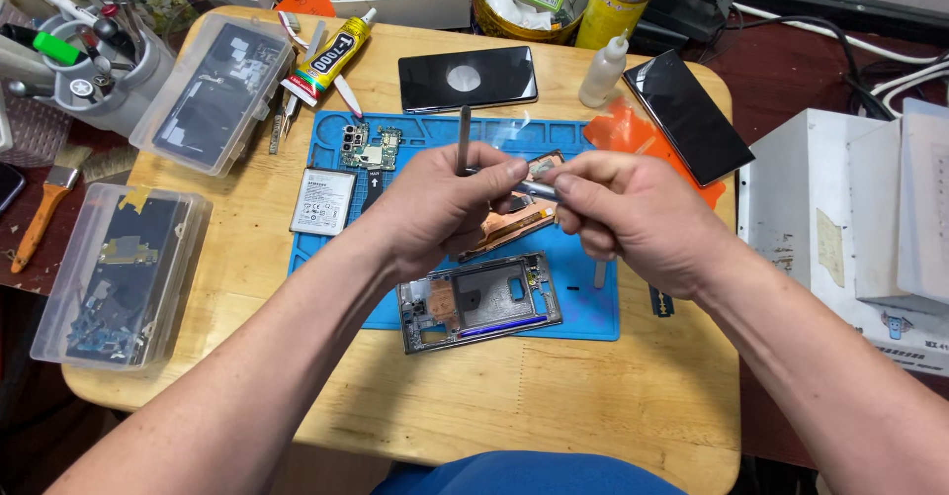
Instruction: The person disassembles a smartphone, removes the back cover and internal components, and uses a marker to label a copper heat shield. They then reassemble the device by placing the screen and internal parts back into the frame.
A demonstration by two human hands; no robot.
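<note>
Over the middle of the blue mat [593, 322], the left hand [435, 208] pinches a thin grey tool [464, 137] upright while the right hand [623, 213] grips a small metal part [539, 189] against it, seemingly working that piece loose. Any next move calls for a steady, fine grip. The open phone frame [479, 300] lies just below the hands near the mat's front edge, battery [322, 200] at its left edge, circuit board [369, 146] behind, crowding the space.

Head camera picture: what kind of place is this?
Probably a phone repair bench. An opened phone frame lies on a blue work mat, a loose battery sits beside it, and clear boxes of parts stand nearby.
</note>
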